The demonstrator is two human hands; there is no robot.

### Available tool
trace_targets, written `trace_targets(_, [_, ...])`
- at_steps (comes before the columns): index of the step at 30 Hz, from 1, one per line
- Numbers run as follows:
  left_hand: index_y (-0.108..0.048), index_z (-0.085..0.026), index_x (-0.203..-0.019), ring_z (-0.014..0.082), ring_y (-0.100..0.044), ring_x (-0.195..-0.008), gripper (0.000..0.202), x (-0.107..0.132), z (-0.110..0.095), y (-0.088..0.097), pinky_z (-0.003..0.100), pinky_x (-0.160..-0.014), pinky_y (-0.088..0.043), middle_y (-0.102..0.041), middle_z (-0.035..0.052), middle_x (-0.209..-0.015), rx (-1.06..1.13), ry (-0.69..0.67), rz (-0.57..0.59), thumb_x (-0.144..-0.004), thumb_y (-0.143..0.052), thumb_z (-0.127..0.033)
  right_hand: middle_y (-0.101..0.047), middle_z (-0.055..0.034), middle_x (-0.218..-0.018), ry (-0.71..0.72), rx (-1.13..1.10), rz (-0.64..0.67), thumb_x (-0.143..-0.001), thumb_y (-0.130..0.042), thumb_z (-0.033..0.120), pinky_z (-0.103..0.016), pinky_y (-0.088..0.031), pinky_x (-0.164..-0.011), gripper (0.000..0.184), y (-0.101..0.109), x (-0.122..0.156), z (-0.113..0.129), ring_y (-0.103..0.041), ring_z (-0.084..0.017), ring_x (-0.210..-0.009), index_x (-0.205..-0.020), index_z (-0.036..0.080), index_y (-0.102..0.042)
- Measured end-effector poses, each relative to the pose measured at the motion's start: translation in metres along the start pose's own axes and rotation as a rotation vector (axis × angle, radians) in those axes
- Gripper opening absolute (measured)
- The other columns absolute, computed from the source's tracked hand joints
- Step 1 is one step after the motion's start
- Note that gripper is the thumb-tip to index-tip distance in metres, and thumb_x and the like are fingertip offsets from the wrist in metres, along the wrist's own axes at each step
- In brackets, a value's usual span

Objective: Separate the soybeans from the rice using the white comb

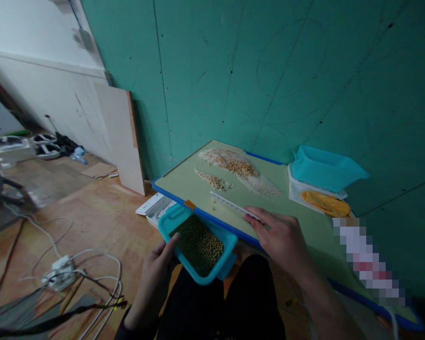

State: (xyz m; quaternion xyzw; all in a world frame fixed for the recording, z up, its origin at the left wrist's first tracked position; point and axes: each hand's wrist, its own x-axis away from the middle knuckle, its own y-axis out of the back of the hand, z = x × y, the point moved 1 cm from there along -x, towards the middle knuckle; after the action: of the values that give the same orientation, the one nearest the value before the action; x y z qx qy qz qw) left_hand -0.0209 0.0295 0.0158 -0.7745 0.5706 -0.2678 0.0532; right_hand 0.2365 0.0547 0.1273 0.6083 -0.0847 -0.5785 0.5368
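Note:
My left hand (163, 259) grips the near-left side of a turquoise plastic container (195, 278), thumb over its rim. Inside it lie dark green beans (191, 236) and yellow soybeans (211, 249). The container sits just below the blue-edged front of a pale green tabletop (173, 177). My right hand (278, 231) pinches a thin white ruler (230, 204), held low over the board near that edge. A few soybeans lie by its far end. Further back is a heap of soybeans (239, 166) mixed with white rice grains (265, 187), and a smaller soybean pile (213, 180) lies in front.
A turquoise bin (326, 165) stands at the table's right rear on a white tray, beside an orange cloth-like item (326, 203). A green wall (205, 85) rises behind. On the floor at left are cables, a power strip (61, 273) and a leaning board (122, 137).

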Motion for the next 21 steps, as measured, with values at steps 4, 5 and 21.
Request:
trace_targets(4, [-0.074, -0.014, -0.065, 0.0134, -0.059, -0.054, 0.035, 0.001, 0.0, 0.001, 0.023, -0.055, -0.052, -0.065, 0.0004, -0.056, 0.001, -0.01, -0.011, -0.064, -0.087, -0.047, -0.08, -0.0015, -0.092, 0.003, -0.113, 0.041, -0.096, -0.057, 0.021, -0.028, -0.057, -0.064, 0.02, 0.005, 0.008, 0.015, -0.075, -0.017, -0.07, -0.108, 0.025, -0.073])
trace_targets(5, [-0.073, -0.014, -0.063, 0.0128, -0.058, -0.053, 0.035, 0.001, 0.001, 0.001, 0.023, -0.054, -0.051, -0.064, -0.0002, -0.055, 0.001, -0.014, -0.005, -0.065, -0.086, -0.046, -0.08, -0.0013, -0.093, 0.01, -0.135, 0.05, -0.096, -0.057, 0.02, -0.028, -0.058, -0.065, 0.02, 0.007, 0.01, 0.019, -0.075, -0.017, -0.071, -0.108, 0.026, -0.072])
trace_targets(21, [-0.076, -0.017, -0.067, 0.0136, -0.053, -0.045, 0.032, 0.007, 0.017, 0.005, 0.025, -0.044, -0.042, -0.063, -0.0003, -0.051, -0.003, 0.083, 0.068, -0.07, -0.082, -0.049, -0.079, -0.0074, -0.079, -0.152, 0.247, -0.099, -0.094, -0.06, 0.033, -0.028, -0.045, -0.053, 0.023, -0.01, -0.018, -0.044, -0.073, -0.022, -0.059, -0.101, 0.021, -0.078])
